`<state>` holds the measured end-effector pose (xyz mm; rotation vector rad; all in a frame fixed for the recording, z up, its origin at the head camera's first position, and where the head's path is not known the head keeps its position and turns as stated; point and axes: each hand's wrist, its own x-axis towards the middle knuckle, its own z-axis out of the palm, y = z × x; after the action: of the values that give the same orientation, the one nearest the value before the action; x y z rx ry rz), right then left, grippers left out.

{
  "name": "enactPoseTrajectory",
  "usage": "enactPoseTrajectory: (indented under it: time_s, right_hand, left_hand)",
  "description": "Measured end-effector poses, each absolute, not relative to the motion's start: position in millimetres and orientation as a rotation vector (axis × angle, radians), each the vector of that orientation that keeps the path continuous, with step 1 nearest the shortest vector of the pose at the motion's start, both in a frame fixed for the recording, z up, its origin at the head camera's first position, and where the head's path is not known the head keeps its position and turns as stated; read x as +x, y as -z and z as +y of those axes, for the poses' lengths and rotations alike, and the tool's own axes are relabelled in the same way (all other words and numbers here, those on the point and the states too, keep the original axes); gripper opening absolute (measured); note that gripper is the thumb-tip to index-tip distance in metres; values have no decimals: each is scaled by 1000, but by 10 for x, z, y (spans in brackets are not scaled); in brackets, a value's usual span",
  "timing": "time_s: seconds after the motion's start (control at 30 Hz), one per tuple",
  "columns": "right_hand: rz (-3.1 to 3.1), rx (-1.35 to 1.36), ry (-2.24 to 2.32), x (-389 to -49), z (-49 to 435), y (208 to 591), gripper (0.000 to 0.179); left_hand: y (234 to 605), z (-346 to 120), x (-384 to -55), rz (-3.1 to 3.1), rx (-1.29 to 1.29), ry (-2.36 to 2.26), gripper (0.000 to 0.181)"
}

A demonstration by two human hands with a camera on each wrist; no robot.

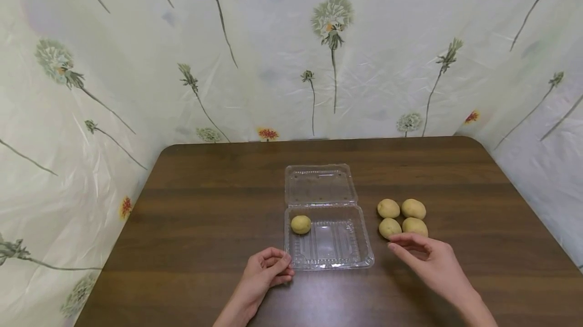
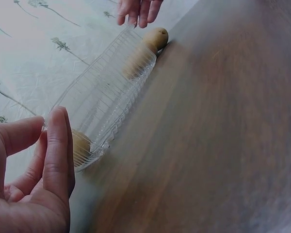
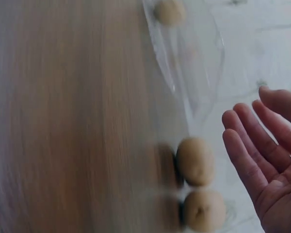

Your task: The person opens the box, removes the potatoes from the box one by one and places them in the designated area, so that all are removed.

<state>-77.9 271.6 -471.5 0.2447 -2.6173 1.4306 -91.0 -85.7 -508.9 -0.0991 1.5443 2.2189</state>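
A clear plastic clamshell box [image 1: 364, 246] lies on the table with its lid [image 1: 321, 185] folded back. One potato [image 1: 301, 225] sits in the box's far left corner. My left hand [image 1: 268, 271] pinches the box's near left rim between thumb and fingers; the left wrist view shows the thumb and index finger at that rim. Right of the box, several potatoes stand grouped in two rows, among them a front left potato [image 1: 389, 228] and a front right one [image 1: 415, 227]. My right hand [image 1: 425, 258] hovers at their near side, fingers apart from the thumb and nothing between them.
The dark wooden table [image 1: 205, 205] carries the box and potatoes. Behind it and at both sides hangs a pale curtain [image 1: 268, 64] printed with dandelions, meeting the table's far edge.
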Motion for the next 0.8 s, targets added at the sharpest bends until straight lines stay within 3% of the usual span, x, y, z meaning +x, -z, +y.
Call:
enactPoseTrajectory:
  time_s: [0.8]
  right_hand:
    - [-2521, 572, -1477, -974, 2224, 4653, 18]
  left_hand:
    - [5075, -871, -918, 1549, -109, -2223, 13]
